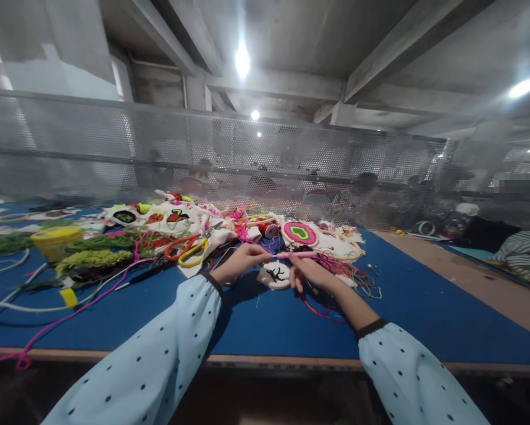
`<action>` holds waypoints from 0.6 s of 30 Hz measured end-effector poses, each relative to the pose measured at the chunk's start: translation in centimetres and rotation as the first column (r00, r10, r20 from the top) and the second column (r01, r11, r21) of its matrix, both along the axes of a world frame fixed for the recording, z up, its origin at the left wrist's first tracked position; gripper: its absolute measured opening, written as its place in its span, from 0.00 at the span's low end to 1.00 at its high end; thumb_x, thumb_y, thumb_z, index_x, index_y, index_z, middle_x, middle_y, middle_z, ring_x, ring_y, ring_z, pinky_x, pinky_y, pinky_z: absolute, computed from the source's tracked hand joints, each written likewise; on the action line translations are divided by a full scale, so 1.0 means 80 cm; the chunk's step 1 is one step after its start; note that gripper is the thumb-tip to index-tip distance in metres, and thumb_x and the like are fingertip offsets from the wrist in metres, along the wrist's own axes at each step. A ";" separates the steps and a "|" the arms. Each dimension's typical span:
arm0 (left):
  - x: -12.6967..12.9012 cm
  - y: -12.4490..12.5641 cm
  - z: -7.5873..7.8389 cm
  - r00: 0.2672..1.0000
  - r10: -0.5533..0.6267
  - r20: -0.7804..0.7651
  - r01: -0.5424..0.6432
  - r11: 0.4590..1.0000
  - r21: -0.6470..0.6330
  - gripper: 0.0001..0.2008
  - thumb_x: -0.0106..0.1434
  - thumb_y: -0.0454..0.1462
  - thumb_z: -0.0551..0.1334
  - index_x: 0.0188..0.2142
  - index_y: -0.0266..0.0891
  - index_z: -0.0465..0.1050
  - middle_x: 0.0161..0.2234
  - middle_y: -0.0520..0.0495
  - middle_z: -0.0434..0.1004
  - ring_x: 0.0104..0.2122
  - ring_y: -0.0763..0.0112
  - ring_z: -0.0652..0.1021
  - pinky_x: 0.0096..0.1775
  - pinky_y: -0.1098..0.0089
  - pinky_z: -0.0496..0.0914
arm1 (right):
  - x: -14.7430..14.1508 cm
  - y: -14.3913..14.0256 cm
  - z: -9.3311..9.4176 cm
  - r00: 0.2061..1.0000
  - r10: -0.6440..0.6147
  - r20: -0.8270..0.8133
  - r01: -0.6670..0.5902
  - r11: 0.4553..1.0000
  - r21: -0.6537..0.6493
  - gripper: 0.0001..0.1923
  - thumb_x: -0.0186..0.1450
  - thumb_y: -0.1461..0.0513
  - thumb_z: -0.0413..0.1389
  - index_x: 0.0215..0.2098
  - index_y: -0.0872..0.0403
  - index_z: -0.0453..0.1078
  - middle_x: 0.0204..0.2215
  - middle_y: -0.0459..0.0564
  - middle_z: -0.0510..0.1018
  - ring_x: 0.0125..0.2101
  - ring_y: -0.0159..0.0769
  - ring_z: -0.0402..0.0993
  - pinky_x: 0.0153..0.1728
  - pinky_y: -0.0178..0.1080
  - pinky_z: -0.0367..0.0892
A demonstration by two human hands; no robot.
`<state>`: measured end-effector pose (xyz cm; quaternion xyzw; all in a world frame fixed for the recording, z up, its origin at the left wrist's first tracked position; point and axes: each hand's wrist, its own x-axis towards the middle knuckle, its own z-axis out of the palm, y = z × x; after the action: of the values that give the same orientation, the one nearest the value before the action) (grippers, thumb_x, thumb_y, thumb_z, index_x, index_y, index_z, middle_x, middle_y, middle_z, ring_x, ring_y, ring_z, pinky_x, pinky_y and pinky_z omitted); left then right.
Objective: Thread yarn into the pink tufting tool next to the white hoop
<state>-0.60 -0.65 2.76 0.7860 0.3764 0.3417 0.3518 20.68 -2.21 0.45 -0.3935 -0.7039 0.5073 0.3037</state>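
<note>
Over the blue table (256,321), the left hand (241,261) and the right hand (307,271) met fingertip to fingertip, both closed in a pinch on a slim pink tool (294,255) held level between them; what the tool was could not be told. Just beneath it lay a small white embroidery piece (275,275) with a dark figure, touching tangled red and green threads (353,277). Farther left sat orange-and-yellow scissors (189,248), heaped stitched hoops (299,233), green yarn bundles (92,258) and a yellow tub (56,239), with a perforated metal screen (265,153) behind.
</note>
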 end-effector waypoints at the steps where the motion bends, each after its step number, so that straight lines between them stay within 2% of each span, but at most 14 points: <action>1: 0.005 -0.002 -0.004 0.999 -0.039 -0.012 0.039 0.999 -0.023 0.17 0.54 0.47 0.60 0.29 0.32 0.75 0.26 0.46 0.74 0.26 0.73 0.70 0.29 0.73 0.63 | -0.002 -0.003 0.004 0.999 -0.006 -0.043 0.005 1.000 -0.017 0.30 0.63 0.44 0.41 0.50 0.59 0.63 0.15 0.45 0.73 0.11 0.28 0.66 0.15 0.29 0.60; 4: 0.013 -0.003 -0.014 0.994 -0.100 -0.051 0.098 0.994 -0.053 0.18 0.53 0.47 0.61 0.28 0.32 0.76 0.25 0.47 0.74 0.25 0.74 0.69 0.28 0.74 0.62 | -0.006 -0.006 0.010 0.990 -0.017 -0.140 0.012 0.999 -0.043 0.30 0.64 0.46 0.41 0.55 0.58 0.58 0.15 0.45 0.73 0.11 0.29 0.67 0.15 0.30 0.61; 7: 0.011 0.000 -0.017 0.992 -0.108 -0.067 0.106 0.994 -0.032 0.18 0.54 0.47 0.60 0.29 0.32 0.75 0.24 0.48 0.73 0.23 0.76 0.68 0.26 0.75 0.62 | -0.006 -0.004 0.006 0.989 -0.017 -0.147 0.013 1.000 -0.029 0.29 0.63 0.46 0.43 0.52 0.59 0.61 0.15 0.45 0.73 0.12 0.29 0.67 0.16 0.30 0.61; 10: 0.007 0.004 -0.018 0.992 -0.081 -0.098 0.086 0.995 0.045 0.18 0.55 0.47 0.59 0.30 0.32 0.75 0.25 0.48 0.74 0.24 0.75 0.69 0.27 0.75 0.62 | -0.006 0.001 -0.003 0.993 -0.012 -0.121 0.011 1.000 -0.012 0.28 0.63 0.46 0.44 0.48 0.59 0.65 0.15 0.46 0.73 0.12 0.28 0.67 0.17 0.30 0.61; 14: 0.005 0.010 -0.021 0.983 -0.029 -0.182 0.065 0.978 0.199 0.18 0.57 0.48 0.57 0.29 0.33 0.75 0.25 0.48 0.74 0.26 0.73 0.70 0.29 0.74 0.62 | -0.007 0.002 -0.010 0.992 0.007 -0.127 -0.006 1.000 0.006 0.27 0.62 0.46 0.45 0.49 0.58 0.63 0.17 0.45 0.73 0.13 0.28 0.66 0.16 0.30 0.60; 16: 0.002 0.013 -0.023 0.968 0.031 -0.249 0.038 0.962 0.270 0.19 0.57 0.48 0.56 0.29 0.34 0.75 0.26 0.47 0.75 0.26 0.72 0.70 0.29 0.74 0.61 | -0.007 0.002 -0.010 0.992 0.006 -0.128 -0.003 1.000 0.023 0.27 0.62 0.46 0.45 0.48 0.57 0.63 0.17 0.44 0.72 0.13 0.28 0.66 0.17 0.30 0.60; 18: -0.007 0.019 -0.023 0.925 0.189 -0.328 -0.067 0.934 0.351 0.18 0.58 0.47 0.56 0.28 0.35 0.75 0.26 0.46 0.75 0.26 0.71 0.70 0.30 0.73 0.61 | -0.006 0.003 -0.008 0.993 -0.004 -0.118 0.010 0.999 0.053 0.26 0.62 0.47 0.45 0.47 0.58 0.64 0.17 0.44 0.72 0.13 0.28 0.66 0.17 0.30 0.60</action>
<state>-1.13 0.86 0.94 0.8563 0.4218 0.2747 0.1160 20.19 -1.98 -0.19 -0.3571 -0.6966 0.5097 0.3571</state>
